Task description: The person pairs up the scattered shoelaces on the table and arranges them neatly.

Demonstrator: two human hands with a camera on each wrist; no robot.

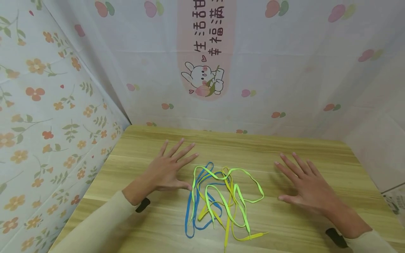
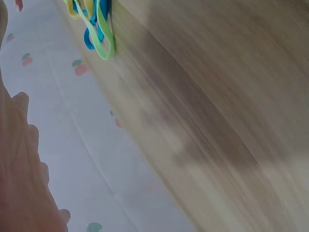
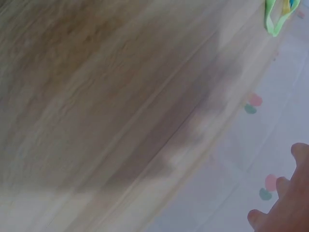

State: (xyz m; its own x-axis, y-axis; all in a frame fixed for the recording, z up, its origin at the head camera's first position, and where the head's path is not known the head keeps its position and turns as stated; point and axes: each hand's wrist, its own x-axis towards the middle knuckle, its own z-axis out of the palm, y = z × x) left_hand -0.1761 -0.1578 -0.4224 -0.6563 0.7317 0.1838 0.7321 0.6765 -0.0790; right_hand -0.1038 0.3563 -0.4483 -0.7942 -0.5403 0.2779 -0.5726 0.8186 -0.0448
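Observation:
A loose tangle of flat shoelaces lies between the two hands in the head view: a blue shoelace (image 1: 186, 218), a yellow shoelace (image 1: 226, 232) and a neon green shoelace (image 1: 248, 225), looped across one another. To the left of it, my left hand (image 1: 167, 170) is spread palm down, its thumb tip right at the tangle's left edge. My right hand (image 1: 311, 188), fingers also fanned out, hovers over the table on the right, apart from the laces. Neither hand holds anything. Each wrist view catches just a corner of the tangle and part of the hand.
The wood-grain table (image 1: 152, 225) carries the laces. Behind it hangs a white printed curtain (image 1: 142, 63) with a rabbit picture, and a floral cloth (image 1: 57, 140) hangs at the left. A dark band (image 1: 143, 205) shows under the left wrist, another (image 1: 336, 238) under the right.

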